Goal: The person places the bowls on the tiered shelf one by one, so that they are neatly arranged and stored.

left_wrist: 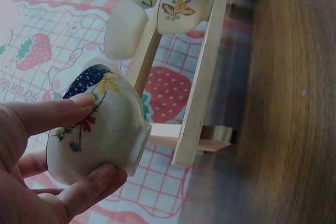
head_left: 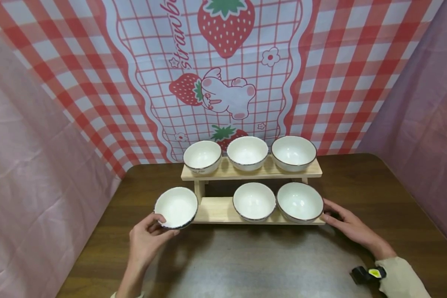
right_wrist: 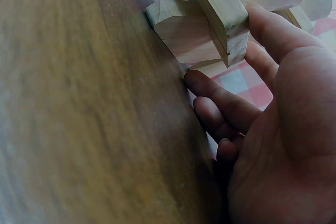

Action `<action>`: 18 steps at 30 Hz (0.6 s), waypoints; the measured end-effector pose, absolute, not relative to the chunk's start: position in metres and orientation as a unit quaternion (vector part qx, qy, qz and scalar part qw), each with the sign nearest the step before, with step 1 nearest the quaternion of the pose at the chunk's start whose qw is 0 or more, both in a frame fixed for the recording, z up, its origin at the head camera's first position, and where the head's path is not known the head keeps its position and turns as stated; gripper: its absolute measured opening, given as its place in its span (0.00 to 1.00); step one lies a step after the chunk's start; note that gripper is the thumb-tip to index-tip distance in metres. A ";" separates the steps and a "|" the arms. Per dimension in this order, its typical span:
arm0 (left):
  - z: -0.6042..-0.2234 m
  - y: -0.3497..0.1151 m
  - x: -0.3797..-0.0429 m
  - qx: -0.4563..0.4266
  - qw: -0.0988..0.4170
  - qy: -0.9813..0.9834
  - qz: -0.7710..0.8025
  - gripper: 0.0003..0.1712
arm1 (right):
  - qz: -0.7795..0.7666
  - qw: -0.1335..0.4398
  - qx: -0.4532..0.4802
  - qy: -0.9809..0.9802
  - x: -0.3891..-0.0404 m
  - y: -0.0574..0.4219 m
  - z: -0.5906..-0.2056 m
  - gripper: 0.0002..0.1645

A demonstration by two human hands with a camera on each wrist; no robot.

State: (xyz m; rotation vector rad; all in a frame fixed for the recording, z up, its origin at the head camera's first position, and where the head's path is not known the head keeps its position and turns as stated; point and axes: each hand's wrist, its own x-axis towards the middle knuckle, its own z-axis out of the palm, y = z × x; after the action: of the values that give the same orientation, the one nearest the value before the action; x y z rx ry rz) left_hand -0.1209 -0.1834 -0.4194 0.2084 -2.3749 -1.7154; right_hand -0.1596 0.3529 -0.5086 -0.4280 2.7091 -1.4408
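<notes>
My left hand (head_left: 147, 240) holds a white bowl (head_left: 176, 207), thumb and fingers on its outer wall, tilted at the left end of a two-tier wooden stand (head_left: 216, 210). In the left wrist view this bowl (left_wrist: 107, 124) shows painted flowers and a dark blue patch. My right hand (head_left: 352, 225) touches the stand's right end, beside a lower-tier bowl (head_left: 300, 202). The right wrist view has the thumb against the board's end (right_wrist: 237, 45), the other fingers loosely bent low near the table. Another bowl (head_left: 254, 201) sits mid lower tier.
Three more bowls line the upper tier: left bowl (head_left: 203, 156), middle bowl (head_left: 247, 153) and right bowl (head_left: 294, 153). Beneath the stand is a brown wooden table (head_left: 253, 260). A strawberry-print cloth (head_left: 223, 95) hangs behind, with pink cloth (head_left: 33, 165) at the sides.
</notes>
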 end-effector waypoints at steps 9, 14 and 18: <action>-0.422 -0.171 -0.126 0.056 0.084 -0.797 -0.595 0.23 | -0.461 0.034 -0.125 0.878 -0.161 0.354 -0.508 0.35; -0.424 -0.166 -0.128 0.051 0.080 -0.794 -0.601 0.23 | -0.460 0.036 -0.123 0.879 -0.160 0.354 -0.508 0.35; -0.426 -0.161 -0.131 0.046 0.080 -0.795 -0.600 0.22 | -0.460 0.033 -0.126 0.878 -0.160 0.354 -0.507 0.35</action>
State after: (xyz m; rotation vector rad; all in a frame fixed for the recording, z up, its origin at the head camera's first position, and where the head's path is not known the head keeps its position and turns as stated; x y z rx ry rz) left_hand -0.1310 -0.1611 -0.4260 0.1388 -2.3772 -1.7953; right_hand -0.1599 0.3538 -0.5067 -0.3869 2.7025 -1.4144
